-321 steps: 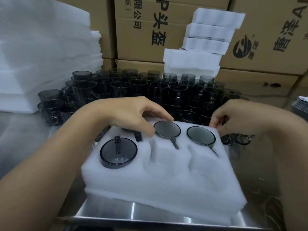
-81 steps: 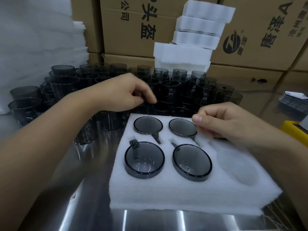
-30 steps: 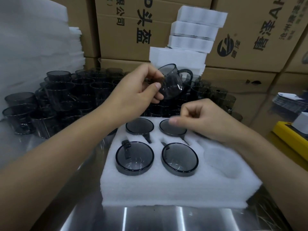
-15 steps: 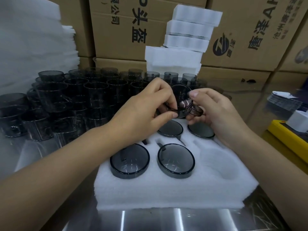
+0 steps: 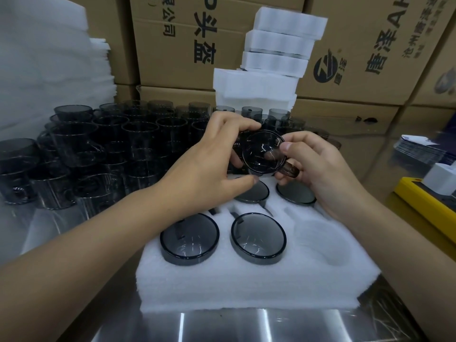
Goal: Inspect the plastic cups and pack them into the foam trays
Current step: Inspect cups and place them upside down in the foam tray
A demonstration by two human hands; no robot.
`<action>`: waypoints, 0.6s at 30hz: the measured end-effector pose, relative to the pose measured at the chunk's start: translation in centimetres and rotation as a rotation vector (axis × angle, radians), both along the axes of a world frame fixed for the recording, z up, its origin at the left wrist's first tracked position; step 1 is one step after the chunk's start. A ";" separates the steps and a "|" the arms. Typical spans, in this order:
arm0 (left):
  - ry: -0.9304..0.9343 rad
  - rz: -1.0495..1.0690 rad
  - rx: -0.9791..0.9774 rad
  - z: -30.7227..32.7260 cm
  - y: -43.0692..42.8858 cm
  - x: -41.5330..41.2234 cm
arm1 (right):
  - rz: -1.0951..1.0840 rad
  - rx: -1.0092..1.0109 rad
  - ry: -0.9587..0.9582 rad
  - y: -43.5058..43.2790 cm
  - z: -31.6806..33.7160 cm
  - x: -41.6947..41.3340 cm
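Observation:
A dark, see-through plastic cup (image 5: 262, 154) is held up above the white foam tray (image 5: 246, 287), its mouth turned toward me and its handle pointing right. My left hand (image 5: 209, 164) grips its rim from the left. My right hand (image 5: 313, 164) pinches the rim and handle from the right. Several cups sit in the tray's pockets: two near ones (image 5: 189, 239) (image 5: 257, 238) and two far ones, partly hidden by my hands. The near right pocket (image 5: 328, 240) holds nothing.
A crowd of loose dark cups (image 5: 103, 149) covers the steel table at left and behind. Stacked foam trays (image 5: 276, 53) lean against cardboard boxes (image 5: 177, 45). Foam sheets (image 5: 44, 70) are piled at far left. A yellow object (image 5: 429, 203) lies at right.
Over the last second my left hand brought the lifted cup down from head height and my right hand took hold of its other side. The cup's mouth has since turned toward me.

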State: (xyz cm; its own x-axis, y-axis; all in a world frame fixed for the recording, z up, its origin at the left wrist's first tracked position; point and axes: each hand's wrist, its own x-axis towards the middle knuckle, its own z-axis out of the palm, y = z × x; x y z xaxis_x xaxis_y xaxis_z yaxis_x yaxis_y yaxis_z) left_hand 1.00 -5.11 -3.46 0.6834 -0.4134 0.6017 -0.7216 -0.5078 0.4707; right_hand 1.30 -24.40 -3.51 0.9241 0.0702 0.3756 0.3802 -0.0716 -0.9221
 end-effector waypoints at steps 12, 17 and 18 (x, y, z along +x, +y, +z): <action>0.015 0.041 0.030 -0.1 0.1 0.1 | 0.001 0.020 0.011 0.2 0.2 -0.3; 0.023 0.042 0.044 0.0 0.1 0.1 | -0.009 0.009 0.005 0.2 0.2 -0.2; 0.023 0.041 0.047 0.0 0.1 0.1 | -0.009 0.008 0.005 0.2 0.2 -0.2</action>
